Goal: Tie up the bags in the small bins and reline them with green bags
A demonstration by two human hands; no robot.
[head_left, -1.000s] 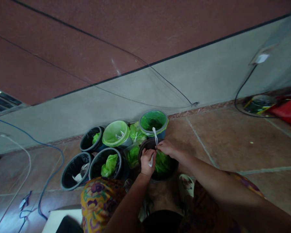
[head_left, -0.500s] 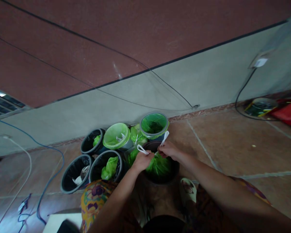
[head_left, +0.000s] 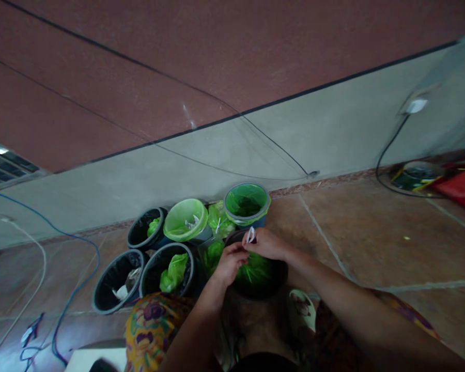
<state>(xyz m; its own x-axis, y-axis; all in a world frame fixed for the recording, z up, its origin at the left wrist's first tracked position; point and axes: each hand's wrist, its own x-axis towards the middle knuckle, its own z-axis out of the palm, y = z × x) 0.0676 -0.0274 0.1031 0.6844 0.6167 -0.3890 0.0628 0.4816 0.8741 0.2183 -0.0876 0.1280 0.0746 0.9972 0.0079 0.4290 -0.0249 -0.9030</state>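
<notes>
A green plastic bag sits in the dark bin between my knees, its top gathered under my fingers. My right hand pinches the white drawstring, which sticks up as a small loop. Close against it is my left hand, its fingers bent by the gathered neck of the bag. Whether the left fingers grip the string is hard to make out. Just beyond my hands stands a bin with a green liner.
To the left stand a light green-lined bin and several black-lined bins, some holding green bags. A tied green bag lies between bins by the wall. Blue cable runs over the tiled floor; a red bag lies far right.
My hands have come together over the bag. The two white drawstring loops, held apart before, now show as one small loop at my right fingers.
</notes>
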